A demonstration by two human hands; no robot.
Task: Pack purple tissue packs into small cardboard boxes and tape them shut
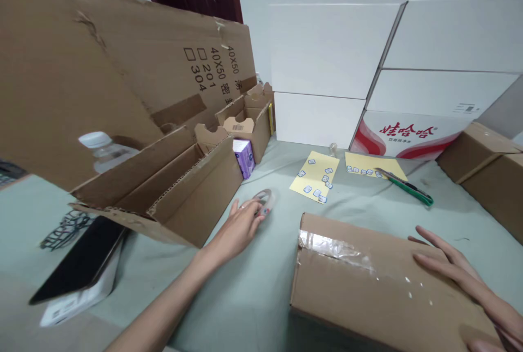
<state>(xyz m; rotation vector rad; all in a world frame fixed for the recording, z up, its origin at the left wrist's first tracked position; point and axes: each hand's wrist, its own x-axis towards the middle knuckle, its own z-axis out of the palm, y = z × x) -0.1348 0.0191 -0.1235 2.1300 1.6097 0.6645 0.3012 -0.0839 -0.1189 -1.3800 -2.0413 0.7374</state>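
Observation:
My left hand (241, 226) reaches forward over the pale green table (245, 297) and its fingers curl onto a clear roll of tape (265, 200). My right hand (457, 270) lies flat with fingers stretched out on top of a closed cardboard box (368, 292) in front of me. A strip of clear tape (335, 247) runs along that box's top left edge.
Open cardboard boxes (171, 188) and a large cardboard sheet (81, 79) stand at left, with a water bottle (104, 150) and a purple packet (244, 157). Yellow sheets with small stickers (315, 176), a green utility knife (408, 186), white cartons (392, 68), a brown box (486, 172), a black tablet (81, 262).

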